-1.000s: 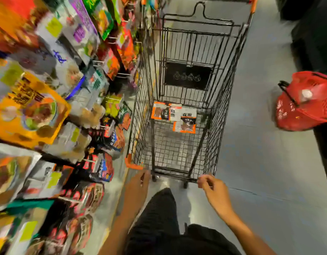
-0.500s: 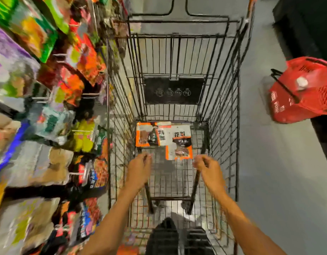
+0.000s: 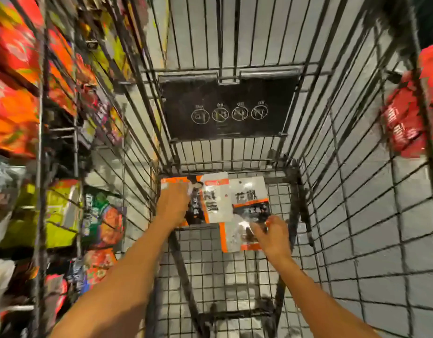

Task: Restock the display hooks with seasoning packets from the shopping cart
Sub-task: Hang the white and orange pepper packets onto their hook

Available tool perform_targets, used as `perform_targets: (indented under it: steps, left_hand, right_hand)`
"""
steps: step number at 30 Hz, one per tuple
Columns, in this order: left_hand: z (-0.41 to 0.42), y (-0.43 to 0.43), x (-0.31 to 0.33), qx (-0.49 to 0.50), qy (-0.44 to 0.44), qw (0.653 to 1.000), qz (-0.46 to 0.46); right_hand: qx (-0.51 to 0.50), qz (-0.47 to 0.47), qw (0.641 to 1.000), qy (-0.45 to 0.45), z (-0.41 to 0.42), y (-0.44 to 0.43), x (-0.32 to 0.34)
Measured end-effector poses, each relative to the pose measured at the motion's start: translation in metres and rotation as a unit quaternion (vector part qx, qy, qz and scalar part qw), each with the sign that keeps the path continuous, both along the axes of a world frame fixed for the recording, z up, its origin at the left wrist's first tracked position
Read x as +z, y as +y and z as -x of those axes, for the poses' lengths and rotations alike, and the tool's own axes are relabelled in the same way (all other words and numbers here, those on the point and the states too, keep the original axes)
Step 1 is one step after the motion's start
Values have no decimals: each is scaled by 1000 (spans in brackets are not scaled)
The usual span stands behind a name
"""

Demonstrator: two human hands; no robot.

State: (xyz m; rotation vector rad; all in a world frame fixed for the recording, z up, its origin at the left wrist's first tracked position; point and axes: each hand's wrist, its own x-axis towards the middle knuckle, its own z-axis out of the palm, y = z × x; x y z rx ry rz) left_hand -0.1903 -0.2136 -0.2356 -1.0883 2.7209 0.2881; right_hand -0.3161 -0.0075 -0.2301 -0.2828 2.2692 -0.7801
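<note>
Three orange, white and black seasoning packets lie overlapped on the wire floor of the shopping cart [image 3: 344, 215], at its far end. My left hand [image 3: 172, 206] reaches in and rests flat on the left packet [image 3: 196, 211], its fingertips blurred near the top edge. The middle packet [image 3: 215, 198] lies untouched. My right hand [image 3: 271, 236] pinches the lower right corner of the right packet [image 3: 249, 198]. Display hooks with hung packets [image 3: 59, 211] show through the cart's left wall, blurred.
A black sign panel [image 3: 225, 111] with round icons hangs on the cart's far wall. A red shopping basket [image 3: 405, 123] sits on the grey floor beyond the right wall. Wire walls close in on both sides of my arms.
I have leaned far over the cart. Both hands left the rim and went down to the packets; the left one lies on the left packet, the right one has taken the right packet's corner.
</note>
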Motion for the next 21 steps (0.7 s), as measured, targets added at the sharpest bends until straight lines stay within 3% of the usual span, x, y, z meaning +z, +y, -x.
perform_targets:
  steps: [4,7,11,17,21]
  left_hand:
    - [9,-22,-31,-48,-111,993,-14]
    - [7,-24,-38,-20,-84,996,-37]
    - [-5,1,-34,57,-34,996,-52]
    - [-14,59,-25,198,-89,972,-94]
    - [-22,83,-23,270,-76,951,-128]
  right_hand:
    - [45,-124,984,118,-3,-5,-28]
    - [40,-142,976,161,-6,-10,-36]
    - [22,-148,974,172,-10,-9,-35]
    - [-9,-198,969,148,-19,21,-26]
    - [-48,-216,966,135,-26,50,-22]
